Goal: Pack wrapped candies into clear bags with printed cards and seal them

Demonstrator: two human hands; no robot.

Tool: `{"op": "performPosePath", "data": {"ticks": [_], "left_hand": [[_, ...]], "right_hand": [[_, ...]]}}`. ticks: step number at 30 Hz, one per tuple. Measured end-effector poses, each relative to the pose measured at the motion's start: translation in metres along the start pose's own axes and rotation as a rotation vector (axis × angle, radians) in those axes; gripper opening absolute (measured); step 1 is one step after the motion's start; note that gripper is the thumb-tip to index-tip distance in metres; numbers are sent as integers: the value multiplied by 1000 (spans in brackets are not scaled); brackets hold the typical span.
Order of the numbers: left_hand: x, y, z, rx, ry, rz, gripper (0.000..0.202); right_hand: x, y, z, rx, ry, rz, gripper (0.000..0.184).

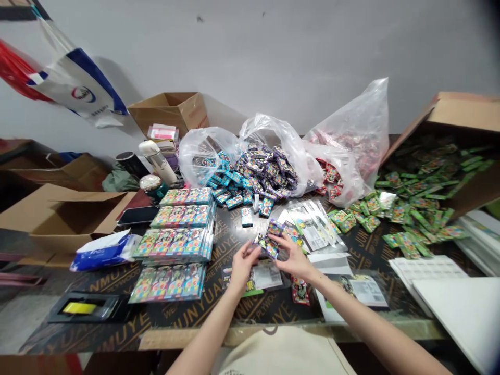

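Centrally, right hand (pixel 294 256): clamped on small purple rectangular packets (pixel 267 245), above black gold-lettered tabletop (pixel 250 312).
Left hand (pixel 242 264): fingertips at packets' left edge; pinching or merely touching, cannot tell.

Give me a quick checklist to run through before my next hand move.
1. Purple packets held in the right hand: ok.
2. Left hand firmly gripping them too: cannot tell; its fingers are at their edge.
3. Red packet in view between the forearms, lying on the table: ok.
4. Stacked packet sets clear of both hands, off to the left: ok.
5. Green packets contained in their carton: not ok; many lie outside on the table.
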State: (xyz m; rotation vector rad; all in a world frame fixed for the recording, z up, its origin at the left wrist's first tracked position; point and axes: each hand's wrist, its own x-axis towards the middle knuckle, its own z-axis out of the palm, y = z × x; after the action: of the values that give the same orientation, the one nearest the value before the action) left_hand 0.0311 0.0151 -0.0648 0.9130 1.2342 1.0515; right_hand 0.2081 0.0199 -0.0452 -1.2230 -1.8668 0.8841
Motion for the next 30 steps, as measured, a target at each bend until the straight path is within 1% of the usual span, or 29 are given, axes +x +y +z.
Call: {"op": "performPosePath", "data": {"ticks": [1,2,3,6,7,8,10,12,14,16,18,19,21,23,24,25,27,30], "left_hand": [[3,4,0,-115,3,-66,53],[6,7,0,-185,2,-101,51],[8,10,-1,-217,5,-110,49],[7,18,-6,-225,3,-98,41],[5,21,-7,-227,-13,-103,38],[3,23,-9,-226,-39,-113,36],[-4,28,-9,-222,-103,-143,35],[-10,32,-6,-212,-192,-177,40],[-15,33,-1,-189,-284,-190,50],[-19,32,2,-137,-336,-169,59],[-22,29,2,-11,-307,-94,64],[-23,26,1,100,-281,-18,66],[-25,18,-4,421,-272,205,74],[-26,8,-9,781,-332,421,90],[-27,3,-11,931,-375,488,96],[-27,-1,-12,1043,-403,525,100],[-29,-5,-13,1151,-401,553,102],[-31,-3,-13,1129,-357,589,103]], "right_hand": [[-4,-3,-2,-11,-53,-12,67],[-6,-5,-5,-24,-90,-13,69],[-6,-6,-8,-41,-99,-3,73],[-4,-6,-19,-84,-18,39,91],[-4,-7,-22,-87,-19,25,94],[-5,-8,-24,-80,-50,-9,96],[-10,-15,-25,-40,-166,-107,96],[-17,-25,-22,21,-253,-179,92],[-24,-34,-18,63,-271,-210,86],[-31,-37,-17,52,-223,-218,82],[-36,-33,-19,-24,-112,-206,79],[-39,-28,-21,-78,-46,-188,78],[-45,-16,-27,-189,70,-143,74],[-51,-3,-30,-289,112,-111,72],[-54,2,-31,-333,109,-103,73],[-57,6,-32,-374,98,-98,75],[-63,11,-31,-451,88,-90,75],[-68,10,-31,-493,110,-76,72]]}}
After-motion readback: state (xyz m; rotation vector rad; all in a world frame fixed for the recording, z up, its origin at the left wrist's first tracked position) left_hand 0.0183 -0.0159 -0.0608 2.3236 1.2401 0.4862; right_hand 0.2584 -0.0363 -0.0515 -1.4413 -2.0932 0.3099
